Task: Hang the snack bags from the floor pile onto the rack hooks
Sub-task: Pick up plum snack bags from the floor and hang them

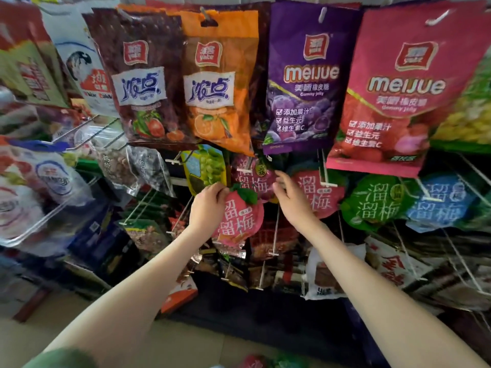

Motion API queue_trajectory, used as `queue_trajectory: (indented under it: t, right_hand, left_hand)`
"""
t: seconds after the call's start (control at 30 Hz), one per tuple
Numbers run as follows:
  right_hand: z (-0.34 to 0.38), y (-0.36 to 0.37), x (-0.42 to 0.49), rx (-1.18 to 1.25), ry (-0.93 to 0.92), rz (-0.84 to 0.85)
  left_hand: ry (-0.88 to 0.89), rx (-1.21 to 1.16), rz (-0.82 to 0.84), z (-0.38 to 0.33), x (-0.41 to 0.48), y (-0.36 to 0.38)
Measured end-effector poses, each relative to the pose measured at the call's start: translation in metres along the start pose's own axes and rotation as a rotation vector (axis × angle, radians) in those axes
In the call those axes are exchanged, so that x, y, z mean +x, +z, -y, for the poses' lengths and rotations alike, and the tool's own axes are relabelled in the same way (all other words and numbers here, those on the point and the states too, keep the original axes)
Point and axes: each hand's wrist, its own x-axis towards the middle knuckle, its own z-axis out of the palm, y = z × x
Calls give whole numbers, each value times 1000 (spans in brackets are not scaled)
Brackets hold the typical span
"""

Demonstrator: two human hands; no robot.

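Bare forearms stretch forward. Left hand pinches the top edge of the pink plum bag. Right hand, fingers loosely apart, holds nothing just beside the hanging purple plum bag.

An orange carton rests on the beige floor.

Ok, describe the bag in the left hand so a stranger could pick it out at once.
Find the big purple meijue bag on the top row. Below it and slightly left, in front of a darker plum bag, is the pink bag with a green leaf on top. Unlike its hanging neighbours, it sits lower and the left hand grips its upper edge.
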Motion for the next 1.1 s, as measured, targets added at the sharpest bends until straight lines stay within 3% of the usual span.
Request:
queue_trajectory:
  t: [0.23, 0.57, 0.67, 0.77, 0.93, 1.1]
  right_hand:
    - [-6, 38, 34, -180, 82, -212]
    - [2, 47, 47, -166, 164, -397]
    - [3, 51, 42, -135, 164, -372]
    - [1, 54, 36, 45, 113, -287]
    - [2, 49, 16, 113, 25, -374]
    - [4, 35, -7, 168, -76, -346]
  left_hand:
    - [-32, 62, 27, 49, 24, -24]
    - [77, 49, 162, 56, 56, -23]
    - [102, 31, 162, 54, 57, -19]
    - [89, -35, 151, 56, 55, -15]
    - [41, -159, 151, 63, 50, -12]
    - [94, -208, 198, 48, 41, -13]
